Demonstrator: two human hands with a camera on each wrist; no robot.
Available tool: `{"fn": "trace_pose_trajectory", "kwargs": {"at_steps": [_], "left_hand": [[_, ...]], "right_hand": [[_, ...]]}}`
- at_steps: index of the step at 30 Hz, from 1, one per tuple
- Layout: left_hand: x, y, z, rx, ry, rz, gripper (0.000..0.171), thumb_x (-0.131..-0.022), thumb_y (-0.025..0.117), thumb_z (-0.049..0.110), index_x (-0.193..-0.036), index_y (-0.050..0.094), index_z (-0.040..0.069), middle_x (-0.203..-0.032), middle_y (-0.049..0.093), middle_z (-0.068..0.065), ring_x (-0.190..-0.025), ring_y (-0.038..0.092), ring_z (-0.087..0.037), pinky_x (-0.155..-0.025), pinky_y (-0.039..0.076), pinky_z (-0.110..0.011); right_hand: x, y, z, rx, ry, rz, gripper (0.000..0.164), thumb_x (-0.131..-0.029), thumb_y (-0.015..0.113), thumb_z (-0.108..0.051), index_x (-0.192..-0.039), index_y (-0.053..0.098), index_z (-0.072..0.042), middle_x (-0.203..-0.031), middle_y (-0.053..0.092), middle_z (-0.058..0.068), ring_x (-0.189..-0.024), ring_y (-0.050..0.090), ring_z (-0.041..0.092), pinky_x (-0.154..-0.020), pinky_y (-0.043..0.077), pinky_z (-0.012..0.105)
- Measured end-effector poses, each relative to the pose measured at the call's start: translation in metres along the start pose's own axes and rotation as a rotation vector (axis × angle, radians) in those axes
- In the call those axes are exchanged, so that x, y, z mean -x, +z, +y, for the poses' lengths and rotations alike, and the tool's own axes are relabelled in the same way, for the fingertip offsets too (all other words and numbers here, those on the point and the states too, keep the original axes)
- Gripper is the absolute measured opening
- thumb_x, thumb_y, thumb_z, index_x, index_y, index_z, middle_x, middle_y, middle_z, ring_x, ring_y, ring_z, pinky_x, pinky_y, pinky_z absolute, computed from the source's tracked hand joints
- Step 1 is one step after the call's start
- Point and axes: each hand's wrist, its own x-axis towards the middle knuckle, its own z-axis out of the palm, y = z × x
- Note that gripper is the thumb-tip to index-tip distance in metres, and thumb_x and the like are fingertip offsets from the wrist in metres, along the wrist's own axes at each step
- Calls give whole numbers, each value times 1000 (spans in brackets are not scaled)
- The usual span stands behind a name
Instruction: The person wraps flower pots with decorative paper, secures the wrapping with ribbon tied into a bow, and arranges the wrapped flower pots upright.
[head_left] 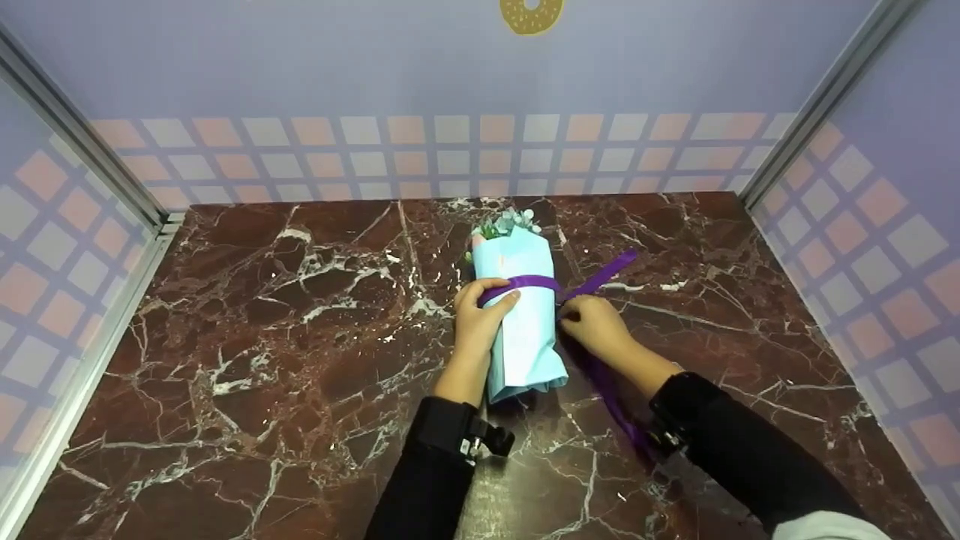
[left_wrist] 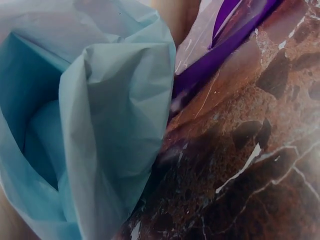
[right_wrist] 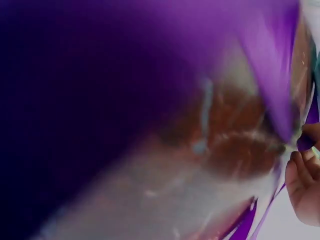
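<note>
A small bouquet (head_left: 529, 337) wrapped in light blue paper lies on the marble-patterned table, its blue-white and green flowers (head_left: 510, 223) at the far end. Around its middle runs a purple ribbon (head_left: 536, 281). My left hand (head_left: 476, 319) grips the bouquet's left side, thumb and forefinger at the ribbon. Just right of the paper, my right hand (head_left: 600, 324) pinches the ribbon; one tail points to the back right, another trails toward my right forearm. The left wrist view looks into the folded open end of the paper (left_wrist: 120, 125). In the right wrist view, blurred ribbon (right_wrist: 100, 90) covers much of the picture.
The dark red marble-patterned tabletop (head_left: 300, 390) stretches out on both sides. Lilac panels with pink and white squares (head_left: 480, 142) stand at the back, left and right. Each wrist wears a black band with a camera mount (head_left: 487, 436).
</note>
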Motion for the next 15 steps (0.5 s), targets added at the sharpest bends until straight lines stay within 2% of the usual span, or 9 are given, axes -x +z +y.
{"fn": "trace_pose_trajectory", "kwargs": {"at_steps": [1,4,6,8,10,15], "left_hand": [[0,0,0,-1,1,2,18,-77,81,11,-93,72,8,-129,47,-11,-124,40,-27,-105,34,-40],[1,1,1,4,11,5,19,-77,81,11,-93,72,6,-127,48,-11,-123,41,-27,-106,34,-40],[1,0,1,3,12,9,20,-76,81,11,-93,72,6,-126,49,-11,-123,42,-27,-106,34,-39],[1,0,1,6,12,8,20,-76,81,10,-94,72,6,-126,49,-11,-123,42,-28,-106,34,-39],[1,1,1,6,7,7,20,-76,81,10,-94,72,6,-127,48,-11,-123,42,-28,-105,35,-40],[2,1,1,-2,17,10,19,-77,80,10,-93,71,6,-131,45,-13,-124,41,-30,-106,35,-42]], "right_hand": [[-1,-2,-1,-65,18,-4,13,-82,67,-2,-93,72,2,-93,69,14,-88,65,32,-84,52,45],[-4,-9,-5,-372,118,-57,16,-82,60,3,-96,66,7,-85,69,16,-75,66,25,-73,57,38],[-5,-14,-8,-549,193,-86,17,-81,59,5,-97,63,8,-80,67,13,-66,64,19,-64,56,32],[-6,-21,-10,-672,252,-111,19,-82,62,5,-101,61,10,-76,65,10,-61,61,16,-58,55,29],[-7,-30,-12,-730,282,-124,23,-83,68,2,-104,62,11,-76,63,5,-59,58,13,-55,52,26],[-11,-53,-16,-696,276,-148,28,-84,75,-6,-109,69,6,-67,60,-2,-54,49,9,-49,44,22]]}}
